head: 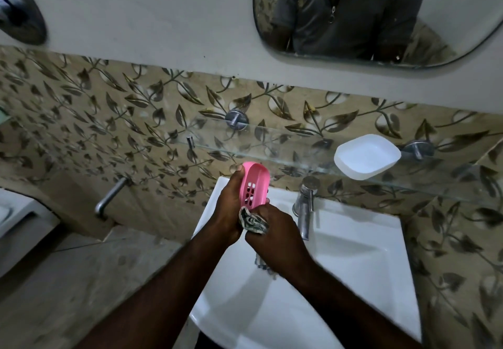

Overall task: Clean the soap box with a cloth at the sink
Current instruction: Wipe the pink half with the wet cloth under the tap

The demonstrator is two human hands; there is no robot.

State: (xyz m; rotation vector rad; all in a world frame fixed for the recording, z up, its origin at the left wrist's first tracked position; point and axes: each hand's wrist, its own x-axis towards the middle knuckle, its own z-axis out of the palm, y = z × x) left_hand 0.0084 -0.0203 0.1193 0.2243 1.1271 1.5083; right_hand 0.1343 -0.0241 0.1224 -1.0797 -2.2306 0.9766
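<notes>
My left hand (231, 201) grips a pink slotted soap tray (254, 184), held tilted on edge above the back of the white sink (353, 267). Its hollow side with the drain holes faces right. My right hand (275, 235) clutches a grey patterned cloth (251, 220) bunched at the tray's lower end, touching it. A tail of the cloth hangs below my right wrist. The white soap box base (367, 156) lies on the glass shelf (272, 148) to the upper right, open side up.
A chrome tap (306, 204) stands just right of my hands at the sink's back. A second spout (110, 196) juts from the leaf-patterned wall on the left. A mirror (367, 16) hangs above the shelf. A counter edge lies at far left.
</notes>
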